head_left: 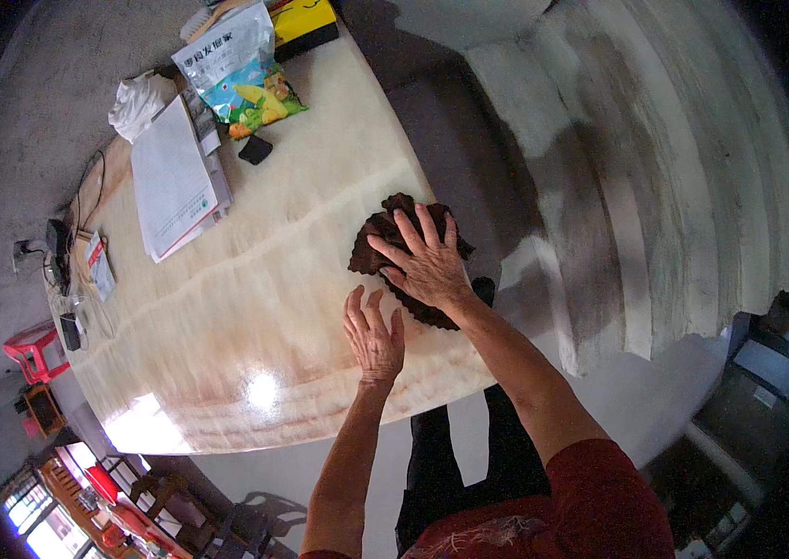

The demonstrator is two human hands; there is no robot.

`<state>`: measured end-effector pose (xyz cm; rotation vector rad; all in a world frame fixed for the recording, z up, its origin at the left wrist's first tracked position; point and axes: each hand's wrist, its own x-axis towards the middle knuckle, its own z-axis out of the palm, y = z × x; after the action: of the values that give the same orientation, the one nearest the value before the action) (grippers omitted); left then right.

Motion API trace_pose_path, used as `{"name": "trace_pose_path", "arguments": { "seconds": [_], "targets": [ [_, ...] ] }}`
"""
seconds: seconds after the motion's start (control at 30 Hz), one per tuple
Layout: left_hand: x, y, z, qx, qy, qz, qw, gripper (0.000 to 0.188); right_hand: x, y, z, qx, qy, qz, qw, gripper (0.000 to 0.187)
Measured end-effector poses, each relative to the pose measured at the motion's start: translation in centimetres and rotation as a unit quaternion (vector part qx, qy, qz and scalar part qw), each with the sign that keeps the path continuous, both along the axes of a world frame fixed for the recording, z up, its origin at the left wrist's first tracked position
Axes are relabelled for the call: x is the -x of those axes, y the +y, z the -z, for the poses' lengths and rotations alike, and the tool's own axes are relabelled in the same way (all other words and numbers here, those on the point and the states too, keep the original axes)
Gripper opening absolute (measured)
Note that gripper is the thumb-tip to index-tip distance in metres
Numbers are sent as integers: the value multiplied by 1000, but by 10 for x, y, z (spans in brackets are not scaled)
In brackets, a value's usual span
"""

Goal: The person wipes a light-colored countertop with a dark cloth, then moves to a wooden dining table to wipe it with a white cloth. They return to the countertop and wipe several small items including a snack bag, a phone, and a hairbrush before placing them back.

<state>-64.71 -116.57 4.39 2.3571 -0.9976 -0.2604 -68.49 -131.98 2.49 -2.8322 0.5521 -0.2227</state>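
A dark brown cloth (376, 244) with a scalloped edge lies crumpled on the glossy marble-patterned table (292, 326), close to its right edge. My right hand (427, 261) presses flat on the cloth, fingers spread. To its left and a little nearer, my left hand (373, 337) hovers over or rests on the tabletop; I cannot tell which. Its fingers are apart and slightly bent, with nothing in them, and it is clear of the cloth.
Farther up the table lie a stack of papers (169, 182), a colourful snack bag (245, 79), a white crumpled bag (141, 104), a small black object (255, 149) and a yellow box (304, 20). Cables and a charger (57, 244) line the left edge. Concrete stairs (618, 186) rise at right.
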Motion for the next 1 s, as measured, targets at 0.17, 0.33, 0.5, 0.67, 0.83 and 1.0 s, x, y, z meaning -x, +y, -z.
{"name": "trace_pose_path", "arguments": {
  "seconds": [0.17, 0.33, 0.5, 0.67, 0.83, 1.0],
  "targets": [
    [-24, -46, 12, -27, 2, -69, 997, 48, -44, -40, 5, -2, -15, 0, 1000, 56],
    [-41, -91, 31, -78, -40, -154, 984, 53, -94, -87, 13, -5, -56, 28, 998, 52],
    [-39, -111, 42, -141, -92, -204, 964, 57, -154, -141, 29, -39, -102, 93, 990, 51],
    [-39, -115, 43, -127, -99, -203, 966, 54, -210, -189, 42, -65, -100, 121, 986, 47],
    [-40, -116, 40, -134, -84, -209, 965, 53, -245, -224, 54, -260, -85, 170, 947, 76],
    [-37, -114, 48, -131, -116, -220, 960, 55, -224, -224, 80, -430, -172, 165, 871, 91]
  ]
}}
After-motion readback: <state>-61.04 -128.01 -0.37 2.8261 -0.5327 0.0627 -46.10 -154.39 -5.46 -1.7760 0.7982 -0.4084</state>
